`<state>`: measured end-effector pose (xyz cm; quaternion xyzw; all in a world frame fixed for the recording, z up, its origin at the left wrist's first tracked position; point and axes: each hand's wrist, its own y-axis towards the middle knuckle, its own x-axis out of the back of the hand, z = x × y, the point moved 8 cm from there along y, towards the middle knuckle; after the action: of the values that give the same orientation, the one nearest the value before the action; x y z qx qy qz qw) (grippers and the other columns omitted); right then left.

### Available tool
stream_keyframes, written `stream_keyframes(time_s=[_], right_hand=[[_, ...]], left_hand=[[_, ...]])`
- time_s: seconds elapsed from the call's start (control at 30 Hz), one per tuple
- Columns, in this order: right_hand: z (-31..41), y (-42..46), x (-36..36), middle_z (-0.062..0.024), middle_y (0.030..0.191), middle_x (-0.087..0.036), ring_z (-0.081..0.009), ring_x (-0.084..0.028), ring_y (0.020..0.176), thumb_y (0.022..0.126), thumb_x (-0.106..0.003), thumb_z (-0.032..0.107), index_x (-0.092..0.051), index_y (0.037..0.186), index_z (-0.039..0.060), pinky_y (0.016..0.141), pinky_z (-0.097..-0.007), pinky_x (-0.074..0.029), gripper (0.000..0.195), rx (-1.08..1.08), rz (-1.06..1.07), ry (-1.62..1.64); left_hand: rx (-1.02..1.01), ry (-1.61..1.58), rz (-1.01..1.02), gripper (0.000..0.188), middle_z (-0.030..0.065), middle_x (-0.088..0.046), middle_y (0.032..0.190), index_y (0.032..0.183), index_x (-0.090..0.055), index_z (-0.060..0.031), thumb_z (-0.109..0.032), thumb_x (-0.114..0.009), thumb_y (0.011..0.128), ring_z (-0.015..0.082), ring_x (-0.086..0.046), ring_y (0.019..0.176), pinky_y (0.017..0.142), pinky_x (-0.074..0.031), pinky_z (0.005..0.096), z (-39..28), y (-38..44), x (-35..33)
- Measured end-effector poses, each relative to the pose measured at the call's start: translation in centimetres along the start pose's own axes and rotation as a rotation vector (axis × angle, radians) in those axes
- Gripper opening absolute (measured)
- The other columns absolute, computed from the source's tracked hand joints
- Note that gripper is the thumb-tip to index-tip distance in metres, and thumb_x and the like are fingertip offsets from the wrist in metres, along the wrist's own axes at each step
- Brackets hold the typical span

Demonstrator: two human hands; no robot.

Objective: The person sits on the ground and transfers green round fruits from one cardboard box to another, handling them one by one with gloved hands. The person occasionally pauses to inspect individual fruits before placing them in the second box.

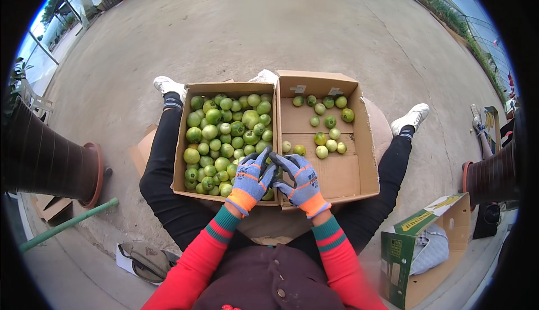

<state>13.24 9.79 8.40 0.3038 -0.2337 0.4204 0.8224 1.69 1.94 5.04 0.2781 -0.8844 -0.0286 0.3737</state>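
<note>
Two open cardboard boxes stand side by side between my outstretched legs. Green tomatoes [226,150] fill the left cardboard box [179,171] in a dense layer. Fewer green tomatoes [331,145] lie scattered in the right cardboard box [337,179], mostly towards its far half. My left hand [249,177], in a blue and orange work glove with dark fingertips, is over the left box's near right corner. Gloved the same way, my right hand [301,179] is over the right box's near left part. Their fingertips meet above the shared walls; the fingers hide whatever may be between them.
A green carton [396,251] with grey cloth inside stands at the lower right. Large dark pots [54,154] flank me, and a green pole [69,226] slants across the lower left. A cap [145,261] lies behind my left leg. Part of another person [480,125] shows far right.
</note>
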Motion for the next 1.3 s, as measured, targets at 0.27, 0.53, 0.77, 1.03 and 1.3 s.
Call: stream_keyframes(time_s=[0.27,0.53,0.77,1.03,1.3], right_hand=[[-4.2,-1.1,0.9,-0.0052,0.108,-0.066,-0.0146,-0.062,0.094,0.091,-0.065,0.004,-0.058,0.132,0.0014,0.08,-0.0291,-0.05,0.041,-0.323,-0.321,0.426],[-6.5,-1.9,2.2,-0.0114,0.148,-0.045,-0.0216,-0.046,0.134,0.094,-0.062,0.0,-0.04,0.148,0.0019,0.111,-0.0343,-0.039,0.059,-0.348,-0.631,0.399],[-0.2,0.6,1.0,-0.02,0.143,-0.048,-0.0384,-0.043,0.134,0.084,-0.075,0.023,-0.047,0.146,0.008,0.109,-0.0447,-0.038,0.07,0.01,-0.137,0.045],[-1.8,-0.4,0.5,-0.0147,0.114,-0.064,-0.0336,-0.06,0.104,0.076,-0.082,0.029,-0.051,0.141,0.0087,0.092,-0.0425,-0.049,0.075,-0.06,-0.22,-0.005],[-13.6,-4.6,1.0,-0.0129,0.14,-0.05,-0.0243,-0.057,0.12,0.102,-0.058,0.02,-0.017,0.158,0.0117,0.104,-0.0406,-0.047,0.07,-0.567,-0.91,1.149]], left_hand=[[-0.022,0.13,-0.153,0.065,0.0102,-0.067,0.116,0.143,-0.049,-0.009,-0.029,-0.073,0.086,0.0321,-0.055,0.118,0.107,-0.035,0.0448,2.0,3.5,4.1],[0.402,0.967,0.044,0.087,0.0152,-0.062,0.125,0.152,-0.035,-0.0122,-0.043,-0.073,0.08,0.0313,-0.053,0.123,0.115,-0.023,0.0509,10.8,6.9,7.4],[0.26,-0.026,-0.136,0.07,0.0186,-0.067,0.091,0.146,-0.042,-0.0015,-0.034,-0.068,0.089,0.0355,-0.062,0.095,0.094,-0.044,0.0435,4.5,2.5,4.5],[-0.11,0.173,-0.144,0.056,0.0099,-0.067,0.087,0.141,-0.05,-0.003,-0.026,-0.064,0.092,0.0304,-0.062,0.093,0.097,-0.042,0.0435,-2.3,2.2,1.9],[0.178,0.53,0.047,0.067,0.0108,-0.061,0.126,0.139,-0.052,-0.0119,-0.043,-0.071,0.083,0.0334,-0.05,0.124,0.111,-0.029,0.0473,6.5,1.6,2.7]])
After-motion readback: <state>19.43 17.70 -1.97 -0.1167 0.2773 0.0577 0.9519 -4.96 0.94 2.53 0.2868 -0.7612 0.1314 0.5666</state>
